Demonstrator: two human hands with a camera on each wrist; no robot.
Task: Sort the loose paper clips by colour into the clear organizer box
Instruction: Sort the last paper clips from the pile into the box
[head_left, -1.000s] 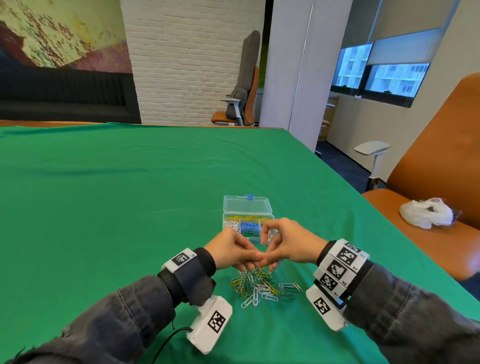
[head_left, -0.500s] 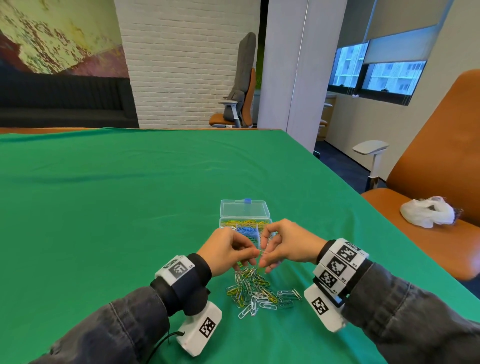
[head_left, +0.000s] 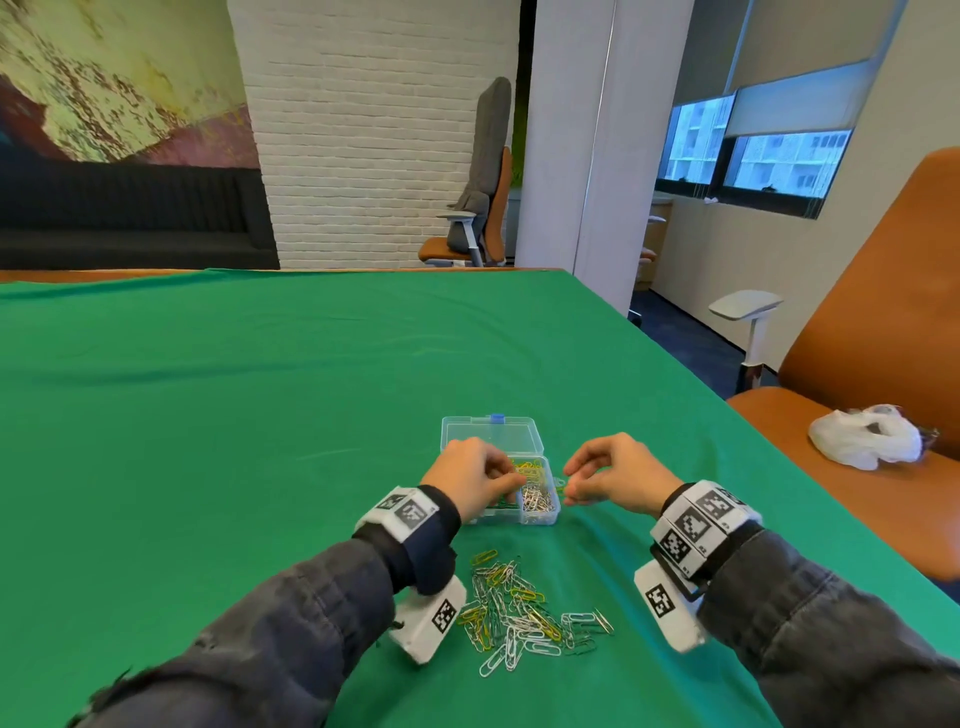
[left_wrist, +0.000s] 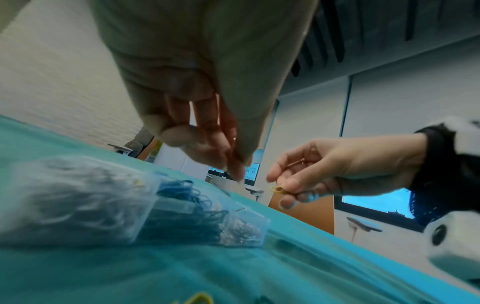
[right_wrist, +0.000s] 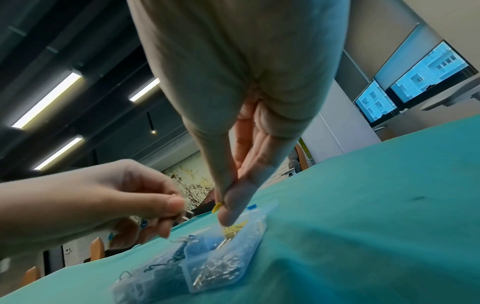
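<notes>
The clear organizer box (head_left: 540, 514) stands on the green cloth with its lid (head_left: 491, 434) folded back; yellow, blue and silver clips lie in separate compartments. My left hand (head_left: 511, 486) hovers over the box and pinches a small silver paper clip (right_wrist: 188, 214) between thumb and fingers. My right hand (head_left: 569, 489) is just right of the box and pinches a yellow paper clip (left_wrist: 277, 189) at thumb and fingertip, above the box's right edge (right_wrist: 257, 228). The loose pile of paper clips (head_left: 519, 613) lies nearer me, between my forearms.
The green table cloth (head_left: 234, 441) stretches far to the left and back. The table's right edge (head_left: 675, 395) runs close to my right arm, with an orange chair (head_left: 857, 338) and a white plastic bag (head_left: 862, 436) beyond it.
My hands were joined above the pile and have come apart. Both moved forward to the box, the left over it, the right beside it, each with a clip.
</notes>
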